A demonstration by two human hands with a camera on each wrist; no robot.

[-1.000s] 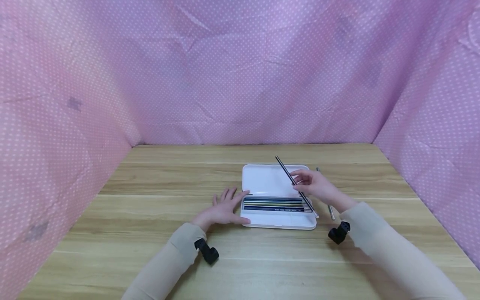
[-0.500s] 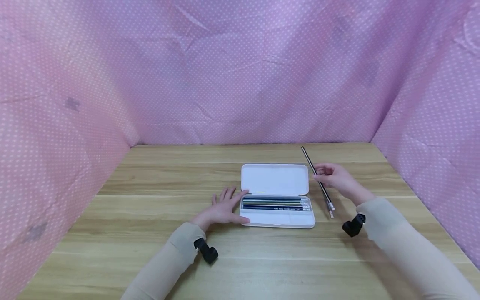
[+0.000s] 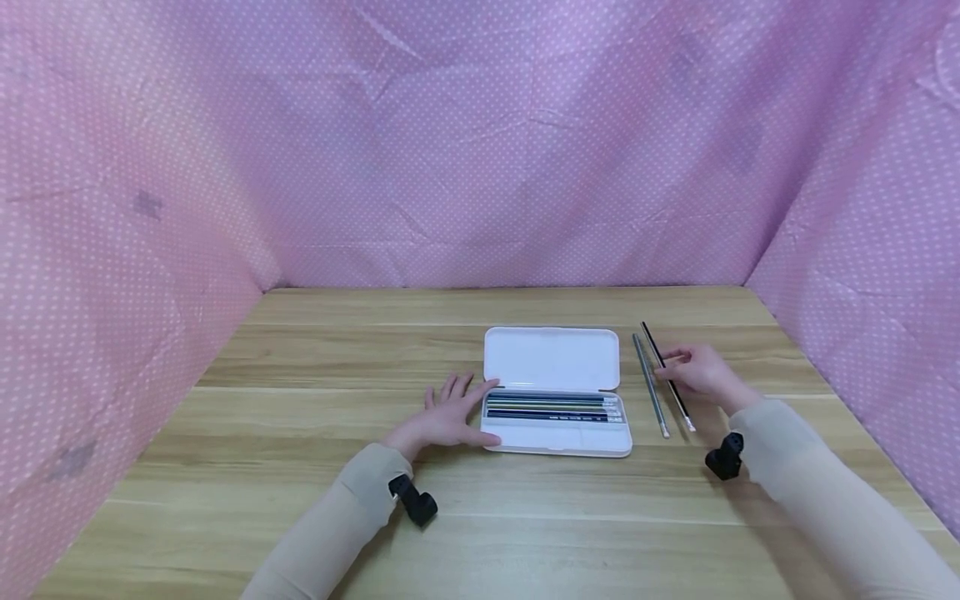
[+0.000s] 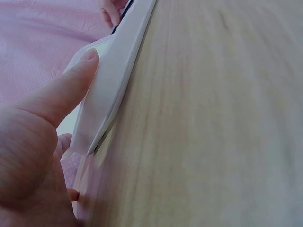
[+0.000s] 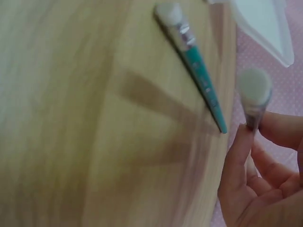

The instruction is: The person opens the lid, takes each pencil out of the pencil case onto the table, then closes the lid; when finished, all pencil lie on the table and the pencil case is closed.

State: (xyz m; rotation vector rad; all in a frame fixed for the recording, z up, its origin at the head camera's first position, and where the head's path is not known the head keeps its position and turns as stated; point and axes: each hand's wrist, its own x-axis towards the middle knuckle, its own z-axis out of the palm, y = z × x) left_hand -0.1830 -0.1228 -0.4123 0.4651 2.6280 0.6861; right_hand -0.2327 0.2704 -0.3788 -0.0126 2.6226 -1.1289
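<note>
A white pencil case (image 3: 555,442) lies open on the wooden table, with several pencils (image 3: 551,406) in its tray. My left hand (image 3: 450,412) rests flat beside the case's left end, its thumb (image 4: 71,90) against the case's edge (image 4: 113,80). To the right of the case my right hand (image 3: 701,371) pinches a dark pencil (image 3: 660,358) low over the table; its eraser end (image 5: 254,90) shows close in the right wrist view. A teal-grey pencil (image 3: 649,383) lies on the table between the case and that hand, also seen as a teal pencil (image 5: 199,80).
The wooden table (image 3: 300,467) is walled on three sides by pink dotted cloth (image 3: 480,150). The case's lid (image 3: 551,358) lies flat behind the tray. Black wrist camera mounts (image 3: 416,504) sit on both beige sleeves.
My right hand has carried the dark pencil from above the case rightward and down beside the teal pencil. The left hand and the case have stayed put.
</note>
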